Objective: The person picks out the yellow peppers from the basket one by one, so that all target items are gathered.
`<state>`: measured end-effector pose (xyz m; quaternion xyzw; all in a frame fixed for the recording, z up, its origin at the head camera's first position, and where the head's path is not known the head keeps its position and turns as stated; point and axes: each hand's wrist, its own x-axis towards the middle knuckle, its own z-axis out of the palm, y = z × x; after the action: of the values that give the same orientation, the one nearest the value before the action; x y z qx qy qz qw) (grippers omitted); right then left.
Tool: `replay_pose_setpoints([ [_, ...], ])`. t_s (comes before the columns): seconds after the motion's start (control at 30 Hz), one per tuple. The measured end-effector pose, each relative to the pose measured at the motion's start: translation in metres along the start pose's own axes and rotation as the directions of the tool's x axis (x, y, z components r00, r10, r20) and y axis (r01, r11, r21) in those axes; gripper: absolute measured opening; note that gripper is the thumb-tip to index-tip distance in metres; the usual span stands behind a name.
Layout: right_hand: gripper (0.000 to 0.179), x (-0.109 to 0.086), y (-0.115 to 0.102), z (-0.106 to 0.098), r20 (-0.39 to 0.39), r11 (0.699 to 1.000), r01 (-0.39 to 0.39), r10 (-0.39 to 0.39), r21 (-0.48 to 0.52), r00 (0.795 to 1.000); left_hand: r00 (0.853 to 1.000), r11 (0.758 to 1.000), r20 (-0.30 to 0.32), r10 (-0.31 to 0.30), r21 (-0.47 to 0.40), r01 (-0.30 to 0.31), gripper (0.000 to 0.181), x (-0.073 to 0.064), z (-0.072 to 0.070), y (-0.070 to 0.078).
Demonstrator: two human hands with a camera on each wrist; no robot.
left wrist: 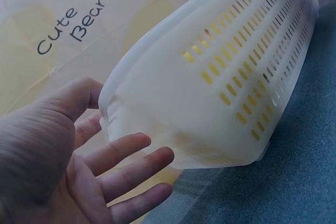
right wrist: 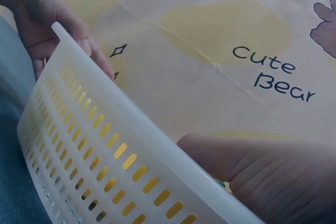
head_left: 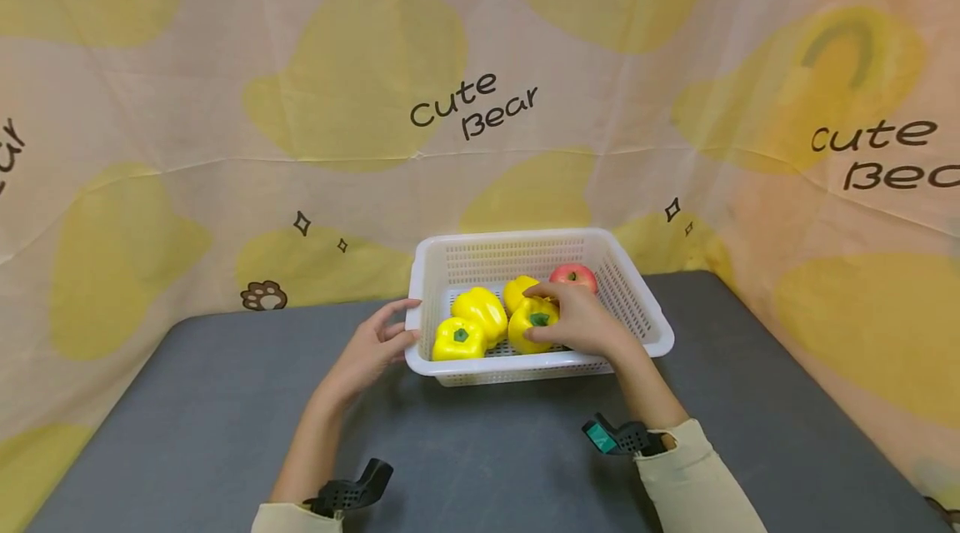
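Observation:
A white slotted plastic basket (head_left: 517, 360) holds several yellow bell peppers and one red apple (head_left: 574, 275). Two bell peppers (head_left: 483, 312) lie in its left part. My right hand (head_left: 585, 318) reaches in over the front rim and grips a bell pepper (head_left: 531, 333) with a green stem, thumb in front and fingers behind. Just behind that one is another bell pepper (head_left: 517, 290), partly covered by my fingers. At the basket's left end my left hand (head_left: 378, 339) holds the rim between thumb and finger; the left wrist view shows its other fingers spread beneath.
The basket stands on a dark grey table (head_left: 480, 450), near the back edge. Behind it hangs a cloth (head_left: 360, 208) with yellow patches and "Cute Bear" lettering. Each wrist wears a black camera mount (head_left: 352, 490).

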<state>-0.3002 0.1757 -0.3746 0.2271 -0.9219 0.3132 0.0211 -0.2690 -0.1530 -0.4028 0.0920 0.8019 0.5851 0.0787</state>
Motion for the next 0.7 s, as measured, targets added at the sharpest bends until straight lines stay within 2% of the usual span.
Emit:
replay_pose_setpoints([
  [0.13, 0.058, 0.0, 0.002, -0.001, -0.033, 0.999, 0.009, -0.008, 0.038, 0.999, 1.0, 1.0, 0.005, 0.005, -0.005, -0.005, 0.053, 0.001, 0.0, -0.002],
  [0.4, 0.059, -0.003, 0.004, -0.004, -0.118, 0.98, 0.016, 0.007, 0.199, 0.993, 1.0, 1.0, 0.008, -0.002, -0.003, 0.002, 0.055, 0.0, -0.001, -0.003],
  [0.7, 0.059, -0.009, 0.013, -0.021, -0.175, 0.964, -0.001, 0.049, 0.266, 0.983, 1.0, 1.0, -0.024, -0.008, 0.024, 0.009, 0.052, 0.002, 0.001, -0.002],
])
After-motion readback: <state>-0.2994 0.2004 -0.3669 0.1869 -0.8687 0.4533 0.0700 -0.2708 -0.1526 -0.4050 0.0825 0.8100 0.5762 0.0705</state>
